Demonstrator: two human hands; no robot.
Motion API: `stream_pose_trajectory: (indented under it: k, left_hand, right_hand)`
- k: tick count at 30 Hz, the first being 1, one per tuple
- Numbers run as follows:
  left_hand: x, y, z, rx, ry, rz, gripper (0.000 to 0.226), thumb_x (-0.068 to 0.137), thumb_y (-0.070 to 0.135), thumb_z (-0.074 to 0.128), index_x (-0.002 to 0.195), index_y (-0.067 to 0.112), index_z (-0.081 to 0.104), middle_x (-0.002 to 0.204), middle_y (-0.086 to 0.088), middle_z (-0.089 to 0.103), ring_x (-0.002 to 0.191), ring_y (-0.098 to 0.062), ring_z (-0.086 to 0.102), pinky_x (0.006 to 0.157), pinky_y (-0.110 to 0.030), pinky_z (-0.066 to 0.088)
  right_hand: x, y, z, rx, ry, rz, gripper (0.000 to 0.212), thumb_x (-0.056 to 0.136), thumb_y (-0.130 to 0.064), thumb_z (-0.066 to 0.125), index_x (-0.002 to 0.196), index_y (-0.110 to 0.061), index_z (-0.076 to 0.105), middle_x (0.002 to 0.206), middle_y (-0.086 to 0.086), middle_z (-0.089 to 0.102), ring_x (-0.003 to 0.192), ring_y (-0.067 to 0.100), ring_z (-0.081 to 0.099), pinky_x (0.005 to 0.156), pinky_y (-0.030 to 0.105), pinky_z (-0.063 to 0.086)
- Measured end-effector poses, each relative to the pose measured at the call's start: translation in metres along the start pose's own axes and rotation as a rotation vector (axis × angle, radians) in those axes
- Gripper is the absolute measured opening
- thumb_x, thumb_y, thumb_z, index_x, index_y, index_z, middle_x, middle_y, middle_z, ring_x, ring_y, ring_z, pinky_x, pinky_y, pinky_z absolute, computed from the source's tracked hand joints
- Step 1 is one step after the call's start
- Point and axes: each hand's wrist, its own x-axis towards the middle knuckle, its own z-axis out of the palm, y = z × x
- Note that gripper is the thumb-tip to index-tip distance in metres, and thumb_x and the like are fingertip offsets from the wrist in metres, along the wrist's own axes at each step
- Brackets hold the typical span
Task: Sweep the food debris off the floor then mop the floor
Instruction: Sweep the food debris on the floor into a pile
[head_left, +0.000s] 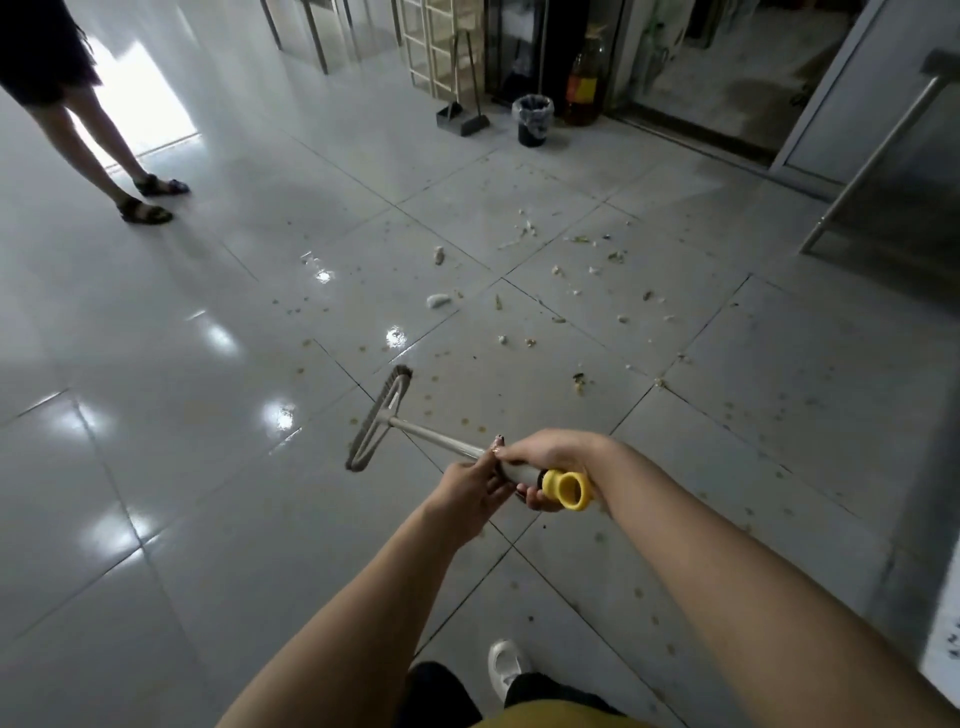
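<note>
Glossy pale-grey floor tiles (156, 467), large squares with thin dark joints, mirror window light and ceiling lamps across a dim room. One broom (415, 427) is in use: a slim metal shaft, a yellow plastic end cap (566, 488) and a narrow, dark-bristled head resting on the floor at the middle of the scene. Two hands hold it. The right hand (550, 457) wraps its fingers around the shaft just short of the cap, and the left hand (470, 491) curls around the shaft right beside it, the two touching.

Food debris (571, 270), dozens of pale scraps and yellowish specks, lies scattered over several tiles beyond and to the right of the broom head, with one larger white lump (438, 300) nearer the centre.

A second person's two bare legs (104, 150), in dark sandals, stand at the far left. One white shoe (504, 665) of the sweeper shows at the bottom edge.

Against the far wall stand one long-handled dustpan (449, 117), one black bin (532, 122) with a clear liner, and one large bottle (584, 88) of amber liquid with a red label, beside cream lattice shelving (436, 47). A slanted metal bar (872, 156) crosses the right side.
</note>
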Motion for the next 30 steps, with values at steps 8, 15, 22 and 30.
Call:
stream_pose_trajectory:
  k: [8, 15, 22, 30]
  left_hand:
    - [0.054, 0.088, -0.025, 0.027, 0.014, -0.014, 0.031, 0.096, 0.023, 0.048, 0.090, -0.007, 0.054, 0.069, -0.013, 0.058, 0.046, -0.013, 0.063, 0.046, -0.019, 0.053]
    - [0.114, 0.201, -0.081, 0.162, -0.017, -0.037, 0.035, 0.094, 0.026, 0.051, 0.086, -0.008, 0.054, 0.060, -0.011, 0.054, 0.040, -0.013, 0.057, 0.041, -0.019, 0.049]
    - [0.165, 0.305, -0.125, 0.312, -0.045, -0.091, 0.034, 0.093, 0.028, 0.053, 0.084, -0.005, 0.055, 0.062, -0.009, 0.049, 0.041, -0.010, 0.053, 0.044, -0.019, 0.048]
    - [0.234, 0.384, -0.128, 0.388, -0.041, -0.125, 0.031, 0.093, 0.029, 0.054, 0.081, 0.000, 0.057, 0.066, -0.008, 0.051, 0.060, -0.015, 0.051, 0.064, -0.023, 0.045]
  right_hand:
    - [0.047, -0.095, 0.003, 0.022, -0.034, 0.025, 0.031, 0.095, -0.035, 0.051, 0.086, -0.006, 0.048, 0.052, 0.007, 0.050, 0.027, 0.009, 0.046, 0.032, 0.013, 0.039]
    - [0.103, -0.207, 0.031, 0.119, -0.065, -0.018, 0.025, 0.097, -0.021, 0.047, 0.083, -0.001, 0.050, 0.042, 0.008, 0.058, 0.032, 0.010, 0.053, 0.034, 0.016, 0.046]
    - [0.151, -0.305, 0.058, 0.282, 0.018, -0.033, 0.019, 0.094, -0.011, 0.053, 0.081, 0.002, 0.051, 0.055, 0.014, 0.059, 0.031, 0.010, 0.052, 0.035, 0.017, 0.047]
    - [0.203, -0.386, 0.036, 0.322, 0.035, -0.053, 0.018, 0.095, -0.005, 0.049, 0.077, 0.000, 0.049, 0.064, 0.010, 0.048, 0.032, 0.009, 0.048, 0.033, 0.014, 0.041]
